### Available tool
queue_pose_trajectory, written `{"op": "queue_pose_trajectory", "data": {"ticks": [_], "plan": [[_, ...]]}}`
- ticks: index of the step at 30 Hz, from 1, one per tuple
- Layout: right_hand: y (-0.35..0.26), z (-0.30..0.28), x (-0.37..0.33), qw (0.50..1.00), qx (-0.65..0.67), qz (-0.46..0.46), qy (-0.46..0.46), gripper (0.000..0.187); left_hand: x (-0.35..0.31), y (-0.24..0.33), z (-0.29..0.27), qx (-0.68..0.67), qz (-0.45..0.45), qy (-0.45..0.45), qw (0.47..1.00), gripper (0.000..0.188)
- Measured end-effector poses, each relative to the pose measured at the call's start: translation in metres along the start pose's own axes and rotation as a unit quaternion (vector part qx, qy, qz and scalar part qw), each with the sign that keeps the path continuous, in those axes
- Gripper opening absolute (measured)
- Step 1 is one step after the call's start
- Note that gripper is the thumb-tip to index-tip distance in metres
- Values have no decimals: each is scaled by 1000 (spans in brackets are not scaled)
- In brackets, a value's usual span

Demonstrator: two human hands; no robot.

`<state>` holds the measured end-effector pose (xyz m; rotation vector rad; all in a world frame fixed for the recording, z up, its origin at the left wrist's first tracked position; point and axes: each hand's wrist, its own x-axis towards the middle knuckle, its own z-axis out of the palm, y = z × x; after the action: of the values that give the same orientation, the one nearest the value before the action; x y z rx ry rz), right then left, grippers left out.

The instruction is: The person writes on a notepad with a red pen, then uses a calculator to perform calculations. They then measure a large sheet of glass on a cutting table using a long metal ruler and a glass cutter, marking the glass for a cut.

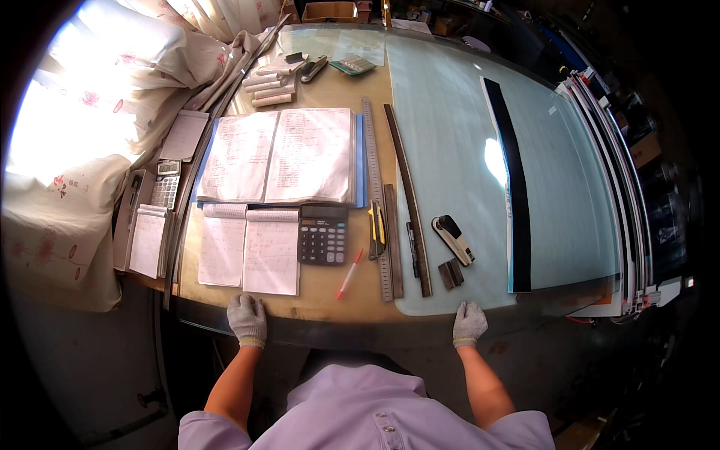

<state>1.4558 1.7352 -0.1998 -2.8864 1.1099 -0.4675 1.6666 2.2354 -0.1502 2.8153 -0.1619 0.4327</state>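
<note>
Both of my hands wear pale knitted gloves and rest at the near edge of a table (352, 313). My left hand (247, 319) has its fingers curled at the edge, just below an open notepad (272, 255). Over on the right, my right hand (470, 324) is likewise curled on the edge, nearest a small dark metal block (451, 274) and a stapler (453, 240). Between the hands lie a red-capped pen (349, 275), a black calculator (322, 236) and a yellow utility knife (376, 231). The undersides of both hands are hidden.
An open record book (274, 156) lies on a blue folder. Beside it are a steel ruler (376, 180), dark strips (409, 199) and a black marker (413, 251). A long black strip (510, 187) crosses the glass sheet (566, 195). Curtains (82, 135) hang at left.
</note>
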Motion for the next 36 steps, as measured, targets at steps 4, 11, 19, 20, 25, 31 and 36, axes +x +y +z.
{"op": "queue_pose_trajectory", "data": {"ticks": [4,11,19,20,25,31,36], "plan": [[1,1,0,1000,-4,4,-4,31,0,1,0,0,-1,0,1000,22],[0,0,0,1000,-1,2,-7,32,0,1,-1,0,2,-3,1000,21],[1,0,0,1000,-1,1,-5,32,0,0,1,-5,3,-1,1000,20],[1,1,0,1000,1,0,-5,31,0,0,0,-4,2,-2,1000,20],[0,0,0,1000,6,0,-5,31,0,0,0,1,5,-1,1000,20],[-1,-1,0,1000,9,0,-3,31,-1,-1,1,2,3,-1,1000,21],[-1,-2,1,1000,11,-2,1,31,-1,-1,2,6,2,3,1000,21]]}}
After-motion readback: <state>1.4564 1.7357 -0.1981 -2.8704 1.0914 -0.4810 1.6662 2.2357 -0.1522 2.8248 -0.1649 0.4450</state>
